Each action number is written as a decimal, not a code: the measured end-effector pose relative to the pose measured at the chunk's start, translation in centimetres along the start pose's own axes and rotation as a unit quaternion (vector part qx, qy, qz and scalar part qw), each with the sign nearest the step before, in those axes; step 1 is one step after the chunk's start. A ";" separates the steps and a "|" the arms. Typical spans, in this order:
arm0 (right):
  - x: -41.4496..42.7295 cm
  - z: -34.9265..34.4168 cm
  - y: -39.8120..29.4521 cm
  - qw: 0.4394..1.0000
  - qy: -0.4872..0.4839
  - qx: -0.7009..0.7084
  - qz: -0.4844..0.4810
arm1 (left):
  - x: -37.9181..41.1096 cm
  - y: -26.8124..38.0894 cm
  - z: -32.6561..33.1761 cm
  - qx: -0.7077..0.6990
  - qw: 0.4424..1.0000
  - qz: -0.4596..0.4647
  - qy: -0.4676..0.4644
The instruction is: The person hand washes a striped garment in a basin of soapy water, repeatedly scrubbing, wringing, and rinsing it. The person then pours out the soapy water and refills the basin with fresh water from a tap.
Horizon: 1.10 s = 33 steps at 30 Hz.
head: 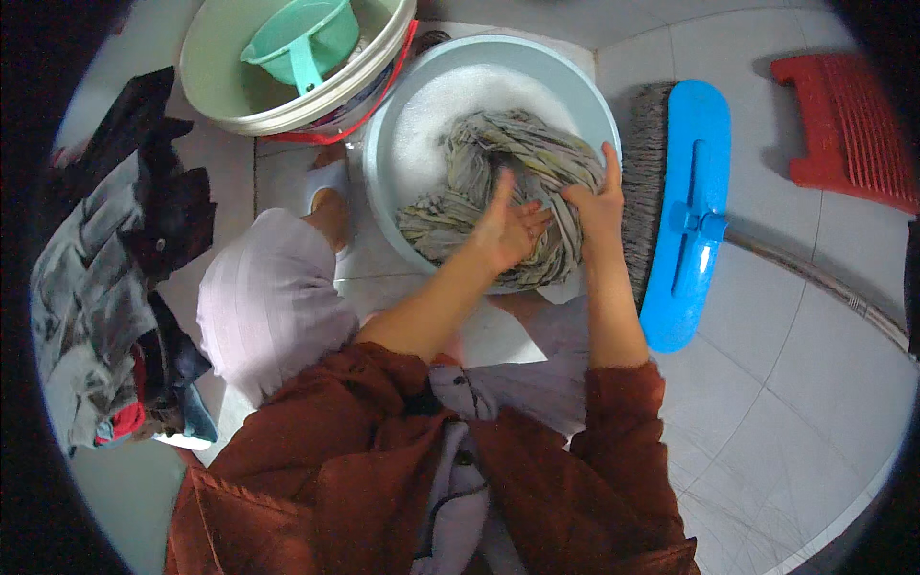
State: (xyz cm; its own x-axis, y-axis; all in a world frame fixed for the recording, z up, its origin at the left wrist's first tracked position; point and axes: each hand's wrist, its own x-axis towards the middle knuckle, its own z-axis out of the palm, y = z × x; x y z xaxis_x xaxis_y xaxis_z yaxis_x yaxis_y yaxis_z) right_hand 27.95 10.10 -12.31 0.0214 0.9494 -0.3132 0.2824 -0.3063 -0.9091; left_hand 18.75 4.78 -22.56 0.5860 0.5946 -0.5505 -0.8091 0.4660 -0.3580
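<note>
A wet, twisted striped cloth (525, 133), grey with yellowish bands, lies in a loose loop in a pale blue plastic basin (381, 180). White suds (424, 122) cover the water around its far and left sides. My left hand (514, 230) is over the middle of the loop, thumb up and fingers apart, against the cloth. At the basin's right side, my right hand (602, 208) has its thumb on the cloth and one finger stretched up by the rim. Its other fingers are mostly hidden by the cloth.
A white bucket (215, 93) holding a green dipper (305, 43) stands back left. A heap of clothes (100, 237) lies far left. On the tiled floor to the right are a blue-headed broom (690, 215) and a red slatted plastic piece (841, 129).
</note>
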 end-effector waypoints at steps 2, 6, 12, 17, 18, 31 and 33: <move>-1.8 -0.1 -0.7 0.972 -0.045 -0.146 -0.179 | -1.0 1.9 4.0 -0.037 0.991 0.081 -0.098; -8.0 3.9 -1.5 0.909 -0.028 -0.321 -0.263 | -2.1 4.7 9.5 0.014 0.989 0.058 -0.136; 3.8 4.5 -3.4 0.980 -0.007 -0.197 -0.022 | 0.9 4.8 5.7 0.169 0.935 0.306 0.064; 6.1 3.4 1.5 0.994 -0.026 -0.091 -0.056 | -0.7 4.9 6.5 0.147 0.952 0.262 0.056; 4.1 4.1 0.4 0.974 -0.052 -0.135 -0.173 | -2.2 5.8 7.6 0.144 0.959 0.239 0.054; 1.9 -4.7 -1.2 0.978 -0.150 0.115 0.091 | -5.9 3.2 12.6 0.645 0.723 0.209 0.134; 2.2 -3.3 -2.9 0.965 -0.160 0.103 0.180 | -0.7 0.8 7.2 0.751 0.596 0.271 0.090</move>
State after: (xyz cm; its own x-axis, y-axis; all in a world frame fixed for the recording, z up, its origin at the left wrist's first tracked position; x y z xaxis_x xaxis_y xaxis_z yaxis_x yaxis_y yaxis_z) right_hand 30.32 13.32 -9.44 -0.2237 0.7194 -0.6575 0.1153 -0.6504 -0.7508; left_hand 18.01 9.50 -17.05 0.1336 0.9074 -0.3984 0.1528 0.3783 0.9130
